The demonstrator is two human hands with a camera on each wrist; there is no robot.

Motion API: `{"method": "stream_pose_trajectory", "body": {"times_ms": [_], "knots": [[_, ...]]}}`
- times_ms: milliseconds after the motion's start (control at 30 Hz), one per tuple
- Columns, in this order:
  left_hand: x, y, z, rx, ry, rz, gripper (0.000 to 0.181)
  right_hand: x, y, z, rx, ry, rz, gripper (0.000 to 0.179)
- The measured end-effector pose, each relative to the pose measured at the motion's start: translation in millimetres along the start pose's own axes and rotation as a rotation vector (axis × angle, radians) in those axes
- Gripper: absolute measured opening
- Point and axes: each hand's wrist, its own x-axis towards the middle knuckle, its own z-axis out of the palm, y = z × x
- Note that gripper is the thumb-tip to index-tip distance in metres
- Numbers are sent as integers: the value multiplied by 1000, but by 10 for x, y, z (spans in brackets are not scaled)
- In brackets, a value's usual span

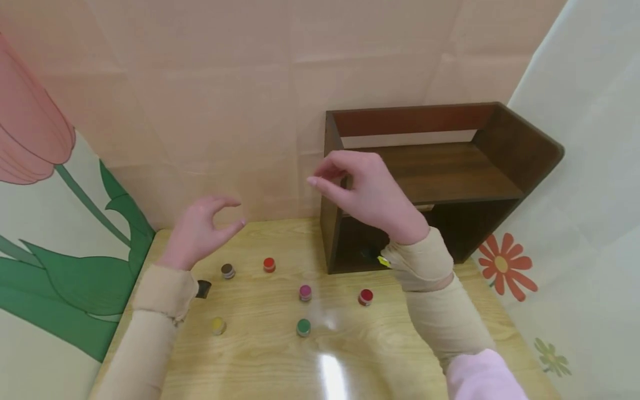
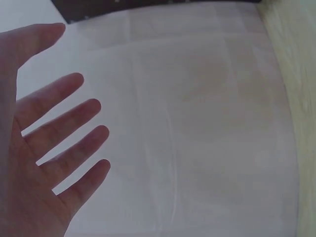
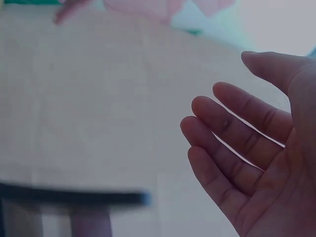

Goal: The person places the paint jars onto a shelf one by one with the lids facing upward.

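Observation:
Both hands are raised over the table and hold nothing. In the head view my left hand [image 1: 200,230] is above the table's left part, thumb and fingers apart; its spread fingers [image 2: 69,118] show in the left wrist view. My right hand [image 1: 367,191] hovers before the left end of a dark brown wooden shelf [image 1: 450,172], fingers loosely bent, with an empty palm [image 3: 281,187] in the right wrist view. Small lidded pots lie below on the table: brown [image 1: 228,270], bright red [image 1: 269,264], magenta [image 1: 305,293], dark red [image 1: 365,296], green [image 1: 303,327] and yellow [image 1: 218,325].
A small black object [image 1: 203,289] is partly hidden by the left sleeve. Something yellow [image 1: 384,261] shows beside the right cuff, at the shelf's lower opening. A pinkish cloth [image 1: 210,83] hangs behind the wooden table [image 1: 260,361], with flower-printed cloth [image 1: 575,233] at the sides.

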Motion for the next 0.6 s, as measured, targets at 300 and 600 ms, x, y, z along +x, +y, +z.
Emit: {"method": "stream_pose_trajectory", "body": {"times_ms": [300,600], "knots": [[-224,42,213,-29,-48,-34,48,-346,159,-576,-127,280,134,9],[-366,-35,422,-26,-107,-101,49,-705,456,-1023,-241,583,370,26]]}}
